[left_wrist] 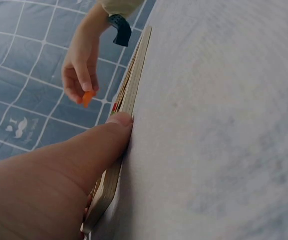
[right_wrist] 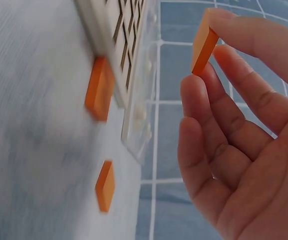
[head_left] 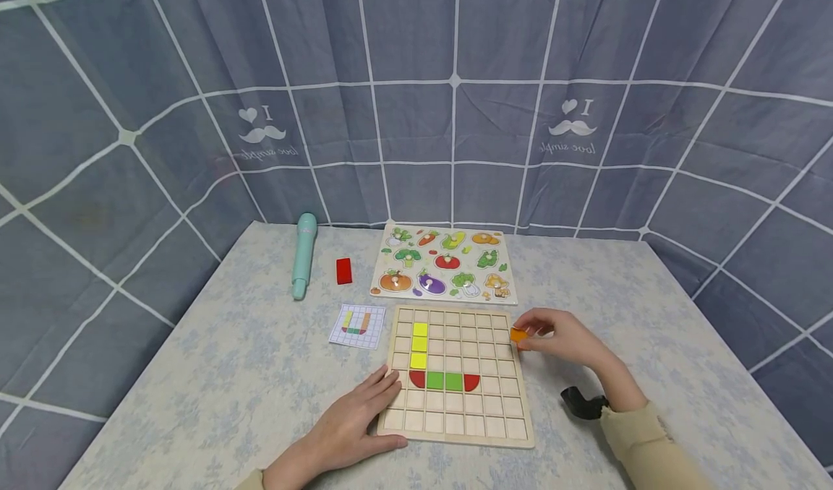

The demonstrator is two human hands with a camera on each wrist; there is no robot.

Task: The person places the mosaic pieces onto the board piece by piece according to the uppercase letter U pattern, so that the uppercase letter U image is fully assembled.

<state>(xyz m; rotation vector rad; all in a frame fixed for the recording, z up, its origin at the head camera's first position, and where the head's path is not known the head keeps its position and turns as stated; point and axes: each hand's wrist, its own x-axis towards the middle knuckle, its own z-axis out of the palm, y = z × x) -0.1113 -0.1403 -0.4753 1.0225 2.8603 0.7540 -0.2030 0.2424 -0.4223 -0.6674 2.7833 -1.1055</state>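
Note:
A wooden grid board [head_left: 455, 432] holds three yellow squares [head_left: 419, 343] in a column, with two green squares [head_left: 445, 381] between two red rounded pieces [head_left: 471, 383] below. On its left edge rests my left hand [head_left: 354, 418], fingers relaxed; the left wrist view has the thumb [left_wrist: 111, 131] against the board's side. My right hand [head_left: 556, 338] pinches an orange square tile [right_wrist: 203, 42] between thumb and fingers, raised beside the board's right edge. Two more orange tiles [right_wrist: 100, 89] lie on the table by the board in the right wrist view, mostly hidden by the hand in the head view.
Left of the board lies a pattern card [head_left: 358, 326] with a U of coloured squares. Behind are a vegetable puzzle [head_left: 423, 244], a red block [head_left: 343, 271] and a teal microphone-shaped thing [head_left: 304, 255]. A dark strap [head_left: 582, 403] hangs at the right wrist.

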